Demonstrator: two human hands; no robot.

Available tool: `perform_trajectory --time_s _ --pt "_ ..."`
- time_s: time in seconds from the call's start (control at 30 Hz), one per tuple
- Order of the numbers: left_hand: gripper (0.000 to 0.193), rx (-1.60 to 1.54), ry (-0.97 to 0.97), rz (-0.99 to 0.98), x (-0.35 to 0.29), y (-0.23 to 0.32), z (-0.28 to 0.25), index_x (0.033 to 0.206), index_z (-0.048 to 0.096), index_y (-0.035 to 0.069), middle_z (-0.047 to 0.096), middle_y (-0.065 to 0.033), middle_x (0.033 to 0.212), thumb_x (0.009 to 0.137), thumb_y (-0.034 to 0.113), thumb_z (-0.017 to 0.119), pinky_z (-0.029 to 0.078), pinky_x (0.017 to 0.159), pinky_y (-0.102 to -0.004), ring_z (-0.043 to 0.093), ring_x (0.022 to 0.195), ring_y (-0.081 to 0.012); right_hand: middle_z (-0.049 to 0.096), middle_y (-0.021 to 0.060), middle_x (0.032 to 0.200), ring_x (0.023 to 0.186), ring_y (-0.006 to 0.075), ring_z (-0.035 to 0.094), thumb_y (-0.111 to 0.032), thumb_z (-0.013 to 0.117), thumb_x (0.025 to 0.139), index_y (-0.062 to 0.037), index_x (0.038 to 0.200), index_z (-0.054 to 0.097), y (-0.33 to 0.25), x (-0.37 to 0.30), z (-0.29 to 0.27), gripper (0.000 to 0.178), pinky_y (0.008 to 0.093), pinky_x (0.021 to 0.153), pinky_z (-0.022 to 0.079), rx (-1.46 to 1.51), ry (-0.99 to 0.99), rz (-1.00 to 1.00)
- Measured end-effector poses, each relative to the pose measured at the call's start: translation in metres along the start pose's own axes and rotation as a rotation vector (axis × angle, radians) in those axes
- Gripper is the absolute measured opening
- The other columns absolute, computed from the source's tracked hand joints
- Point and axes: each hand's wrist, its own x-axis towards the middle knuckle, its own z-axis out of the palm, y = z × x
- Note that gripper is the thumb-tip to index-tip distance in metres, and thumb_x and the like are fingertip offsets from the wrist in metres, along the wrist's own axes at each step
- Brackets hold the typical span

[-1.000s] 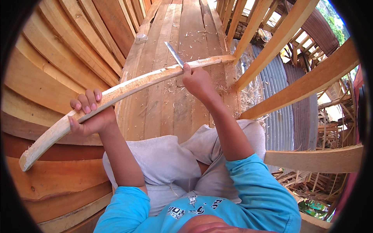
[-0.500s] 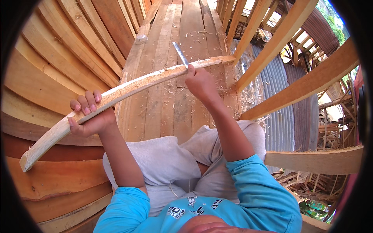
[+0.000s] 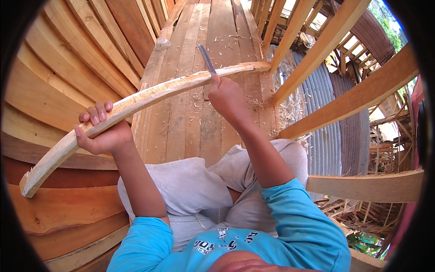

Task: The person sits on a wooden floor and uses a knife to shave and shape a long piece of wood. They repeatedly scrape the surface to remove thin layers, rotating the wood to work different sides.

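Observation:
A long, pale length of wood [image 3: 165, 94] runs slantwise in front of me, its near end at the left and its far end by the upright slats. My left hand [image 3: 100, 129] is wrapped round it toward the near end, thumb on one side and fingers over the other. In my right hand [image 3: 225, 94] is a knife [image 3: 206, 58], its blade pointing up and away from me across the wood. The fist covers the knife's handle. Rough, freshly cut faces show along the top of the wood.
Plank flooring [image 3: 183, 118] scattered with shavings lies ahead. Stacked boards [image 3: 59, 109] form the left side. On the right stand spaced wooden slats [image 3: 317, 54], with corrugated metal sheets [image 3: 324, 113] beyond them. A small clear plastic item [image 3: 162, 44] sits far left on the floor.
Both hands have shifted slightly left, and the wood has slid a little the same way. The knife blade now lies a bit further left and shows a darker face.

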Motion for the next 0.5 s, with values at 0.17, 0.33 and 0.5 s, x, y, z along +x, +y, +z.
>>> perform_trajectory --time_s 0.17,0.33,0.5 --pt "0.022 0.051 0.014 0.046 0.003 -0.003 0.003 0.079 0.049 0.017 0.043 0.0020 0.069 0.084 0.035 0.060 0.043 0.080 -0.0365 0.048 0.071 -0.0129 0.066 0.0249 0.079 0.081 0.0424 0.064 -0.024 0.044 0.097 0.0057 0.091 0.061 0.005 0.001 0.016 0.035 0.0513 0.074 0.048 -0.004 0.042 -0.108" --pt "0.017 -0.030 -0.149 -0.009 0.008 -0.001 -0.004 0.081 0.056 0.019 0.050 -0.0009 0.089 0.087 0.034 0.061 0.039 0.098 -0.0491 0.049 0.096 -0.0180 0.064 0.0200 0.073 0.072 0.0380 0.063 -0.028 0.060 0.091 -0.0005 0.085 0.063 -0.003 -0.006 0.009 0.028 0.0459 0.065 0.046 0.274 -0.040 -0.265" --pt "0.014 -0.116 -0.297 -0.036 0.009 0.001 -0.003 0.081 0.056 0.020 0.052 -0.0008 0.092 0.087 0.031 0.062 0.037 0.102 -0.0512 0.050 0.101 -0.0197 0.064 0.0232 0.075 0.077 0.0429 0.062 -0.030 0.051 0.095 0.0021 0.078 0.061 -0.005 -0.005 0.009 0.038 0.0510 0.071 0.046 0.069 -0.085 -0.196"
